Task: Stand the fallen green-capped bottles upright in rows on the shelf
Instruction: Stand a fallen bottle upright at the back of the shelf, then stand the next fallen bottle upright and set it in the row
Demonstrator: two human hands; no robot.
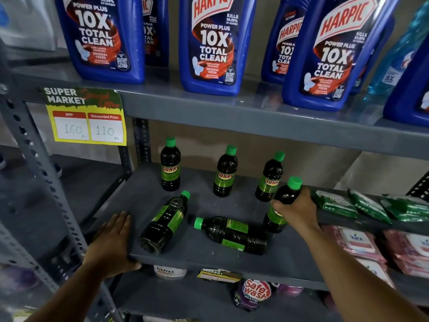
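Note:
On the grey middle shelf (202,256) three dark green-capped bottles stand upright in a back row: left (170,166), middle (225,173), right (269,178). My right hand (296,209) grips a fourth bottle (284,201), held upright at the right, its base on or just above the shelf. Two bottles lie on their sides in front: one (163,225) points its cap to the back right, the other (232,234) points its cap left. My left hand (112,240) rests flat on the shelf's front left corner, holding nothing.
Large blue Harpic bottles (209,43) fill the shelf above, with a yellow price tag (86,117) hanging from its edge. Green sachets (362,205) lie on the right of the middle shelf, pink packs (362,245) below them. A perforated upright post (46,182) stands at left.

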